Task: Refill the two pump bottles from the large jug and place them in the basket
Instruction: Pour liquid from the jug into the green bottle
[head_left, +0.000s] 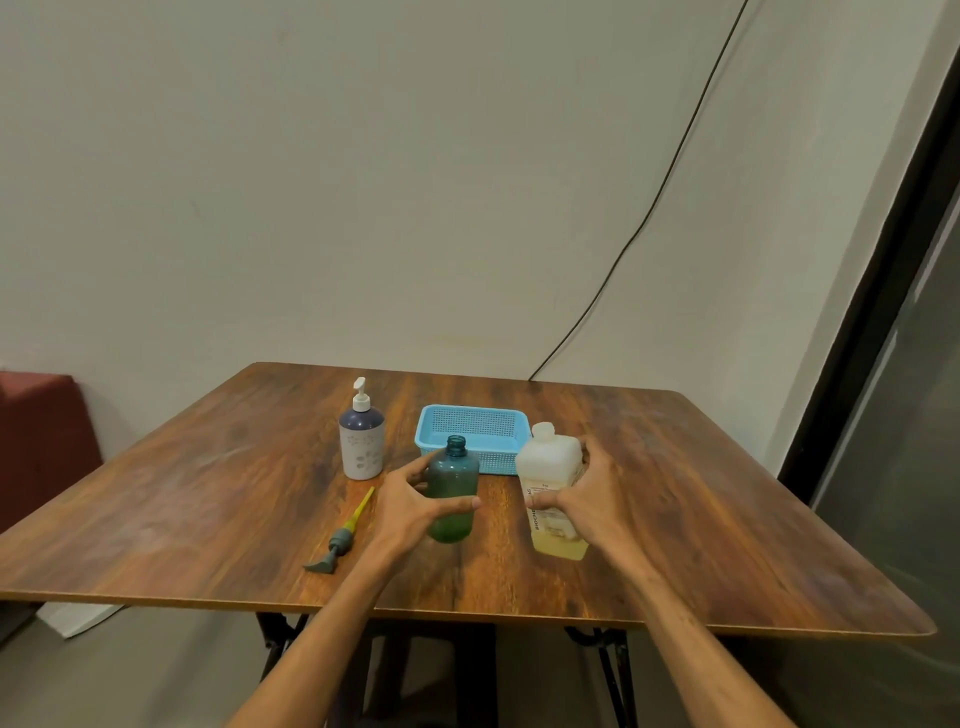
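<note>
A green pump bottle (453, 480) stands upright in the middle of the table with its neck uncovered. My left hand (415, 506) is wrapped around its left side, thumb across the front. The bottle's grey pump head with a yellow tube (343, 535) lies flat on the table to the left. My right hand (587, 499) grips the right side of the large white jug (550, 483), which stands upright with its cap on and some yellowish liquid at the bottom. A white and dark-blue pump bottle (362, 439) stands at the back left with its pump fitted. The blue basket (470, 434) sits behind, with nothing in it.
The wooden table (208, 493) has its front edge close to me and folding metal legs below. A black cable (649, 218) runs down the wall behind. A dark red seat (41, 441) is at the left, a dark window frame at the right.
</note>
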